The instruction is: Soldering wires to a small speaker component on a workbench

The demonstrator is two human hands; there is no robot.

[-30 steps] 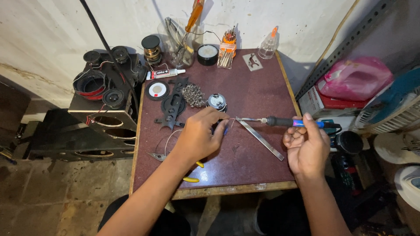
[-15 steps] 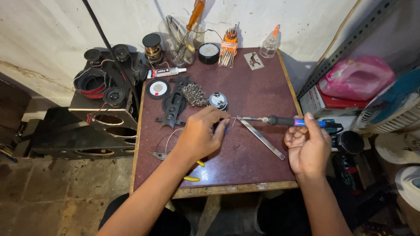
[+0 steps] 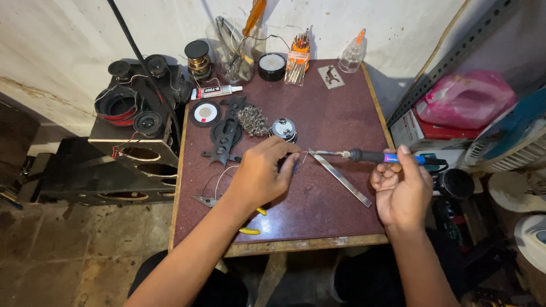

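Light is moderate and even, strongest on the pale wall (image 3: 68, 51) across the top of the frame and on the maroon table (image 3: 335, 113) at centre. The lower left floor (image 3: 85, 233) and the bottom edge fall into dim, murky shade. Shadows are soft: the left hand (image 3: 259, 176) casts a faint dark patch just below itself on the tabletop. A small glare spot shows on the clear bottle (image 3: 352, 54) at the top. Focus is sharp at centre. Wide-angle distortion bends the right edge, where the white fan (image 3: 506, 148) looks stretched and slightly soft.
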